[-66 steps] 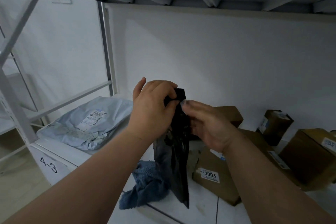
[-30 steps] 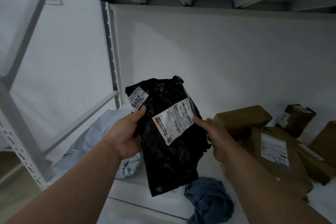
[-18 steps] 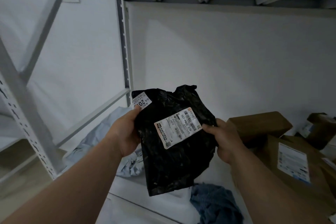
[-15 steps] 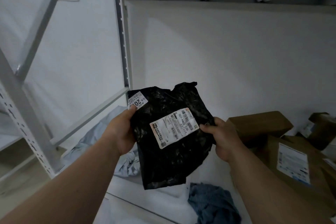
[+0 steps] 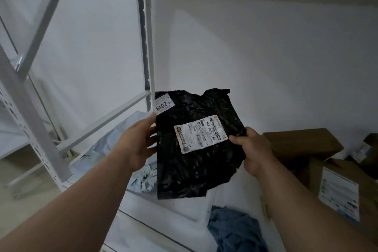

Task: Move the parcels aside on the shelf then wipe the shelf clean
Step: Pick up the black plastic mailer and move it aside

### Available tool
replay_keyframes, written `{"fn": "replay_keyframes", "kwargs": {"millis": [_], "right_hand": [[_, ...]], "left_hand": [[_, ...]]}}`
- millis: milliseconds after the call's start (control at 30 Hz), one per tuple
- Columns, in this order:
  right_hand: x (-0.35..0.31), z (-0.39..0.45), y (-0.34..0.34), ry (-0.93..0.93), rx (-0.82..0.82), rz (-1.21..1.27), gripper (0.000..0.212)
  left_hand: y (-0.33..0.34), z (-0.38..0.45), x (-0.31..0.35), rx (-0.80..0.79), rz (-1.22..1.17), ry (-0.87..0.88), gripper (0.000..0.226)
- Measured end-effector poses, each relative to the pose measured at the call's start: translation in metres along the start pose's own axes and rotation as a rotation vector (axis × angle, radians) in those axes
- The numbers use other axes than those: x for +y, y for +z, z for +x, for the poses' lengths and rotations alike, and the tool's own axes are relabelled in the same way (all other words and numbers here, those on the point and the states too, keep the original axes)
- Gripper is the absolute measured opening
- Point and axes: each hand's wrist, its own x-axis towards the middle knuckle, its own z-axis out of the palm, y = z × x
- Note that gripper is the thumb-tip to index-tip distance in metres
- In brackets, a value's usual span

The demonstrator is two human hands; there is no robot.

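A black plastic parcel bag (image 5: 192, 170) with a white shipping label and a "2019" sticker hangs upright above the white shelf (image 5: 163, 210). My left hand (image 5: 137, 145) grips its left edge. My right hand (image 5: 253, 151) pinches its right edge beside the label. A crumpled blue cloth (image 5: 235, 229) lies on the shelf below the bag. A pale grey mailer bag (image 5: 114, 149) lies at the shelf's left end, partly hidden behind my left hand.
Brown cardboard boxes (image 5: 302, 145) with labels crowd the right side of the shelf, one large box (image 5: 343, 188) nearest. A white upright post (image 5: 147, 47) and slanted braces (image 5: 28, 96) frame the left end. A shelf deck runs overhead. The wall stands close behind.
The black bag has turned from edge-on to face me, label forward, and sits higher and further left. Both hands shifted from its top to its side edges.
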Motion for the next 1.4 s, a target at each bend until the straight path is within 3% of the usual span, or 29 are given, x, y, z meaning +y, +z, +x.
{"fn": "replay_keyframes", "kwargs": {"millis": [100, 200, 333, 500, 567, 700, 867, 933, 1000, 1100, 1200, 1300, 1400], "right_hand": [[0.005, 0.003, 0.005, 0.048, -0.02, 0.069, 0.027], [0.004, 0.004, 0.014, 0.052, -0.035, 0.044, 0.032], [0.001, 0.006, 0.028, 0.1, 0.023, -0.054, 0.027], [-0.005, 0.002, 0.055, 0.086, 0.077, 0.024, 0.022], [-0.008, -0.002, 0.067, 0.007, 0.126, -0.091, 0.017], [-0.027, -0.013, 0.095, -0.219, 0.239, -0.455, 0.022], [-0.068, -0.025, 0.137, -0.391, 0.277, -0.887, 0.024], [-0.081, -0.029, 0.151, -0.502, 0.321, -1.03, 0.026], [-0.091, -0.034, 0.162, -0.599, 0.357, -1.078, 0.027], [-0.091, -0.033, 0.173, -0.656, 0.355, -1.085, 0.026], [-0.077, -0.027, 0.174, -0.631, 0.448, -1.035, 0.034], [-0.053, -0.014, 0.161, -0.399, 0.564, -0.802, 0.07], [-0.028, -0.003, 0.149, -0.035, 0.331, -0.334, 0.096]], "left_hand": [[0.001, -0.002, 0.0, -0.06, 0.187, -0.055, 0.029], [-0.001, 0.003, 0.004, 0.005, 0.278, -0.003, 0.013], [-0.012, 0.012, 0.02, -0.007, 0.283, 0.075, 0.024], [-0.036, 0.025, 0.039, -0.023, 0.22, 0.067, 0.029], [-0.046, 0.031, 0.04, -0.005, 0.238, 0.066, 0.035], [-0.062, 0.039, 0.049, 0.106, 0.448, 0.26, 0.094], [-0.053, 0.037, 0.073, 0.1, 0.707, 0.678, 0.113], [-0.05, 0.034, 0.085, 0.037, 0.841, 0.746, 0.116], [-0.049, 0.033, 0.095, -0.084, 0.828, 0.639, 0.1], [-0.055, 0.036, 0.103, -0.298, 0.481, 0.297, 0.044], [-0.069, 0.046, 0.101, -0.273, 0.245, 0.13, 0.029], [-0.085, 0.058, 0.099, -0.176, 0.116, 0.098, 0.028], [-0.095, 0.067, 0.099, -0.121, 0.078, 0.099, 0.029]]}}
